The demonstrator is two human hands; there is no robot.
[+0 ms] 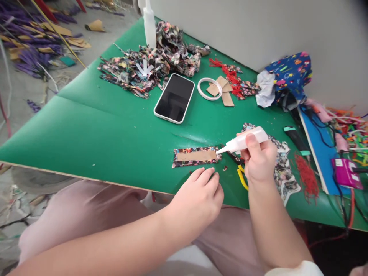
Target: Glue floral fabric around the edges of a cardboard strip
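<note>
My right hand (260,161) is closed round a white squeeze bottle with a narrow nozzle (244,140). The nozzle tip points left, at the right end of a small strip of flowered dark fabric (196,163). A brown cardboard strip (197,155) lies along the fabric's middle. Just below the fabric, at the table's near edge, rests my left hand (201,197), fingers loosely bent and slightly apart, with nothing visible in them. Yellow-handled scissors (242,177) lie partly hidden beside my right hand. More patterned fabric (284,172) lies under and behind that wrist.
On the green table (115,134) are a phone (175,98), a tape roll (209,89), cardboard pieces (227,99), heaped fabric strips (129,71) and another white bottle (149,27). At the right are a cutter (296,140), red threads (307,178) and a blue board (320,153) with cables.
</note>
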